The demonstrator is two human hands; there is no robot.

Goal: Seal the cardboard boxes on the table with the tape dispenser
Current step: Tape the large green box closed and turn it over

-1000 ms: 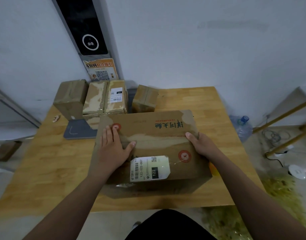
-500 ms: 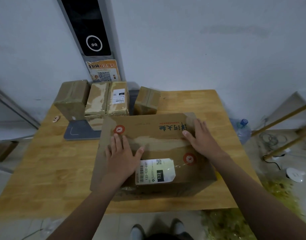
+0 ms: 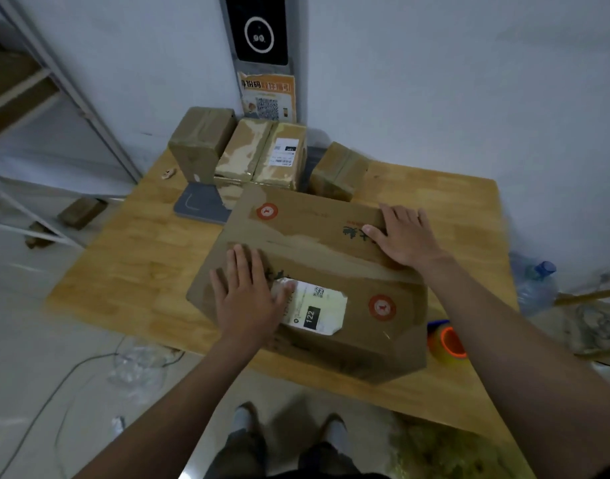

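The left hand (image 3: 243, 299) and right hand (image 3: 405, 236), fingers spread flat, pressed the flaps of the large box (image 3: 307, 223) shut on the tabletop (image 3: 134, 264), its seam seemingly not yet taped, with the tape dispenser (image 3: 447, 342) untouched just right of that box.

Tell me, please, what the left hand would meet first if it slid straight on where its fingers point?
The left hand would cross the large box's far flap; beyond it, probably the small taped boxes, though depth is unclear.
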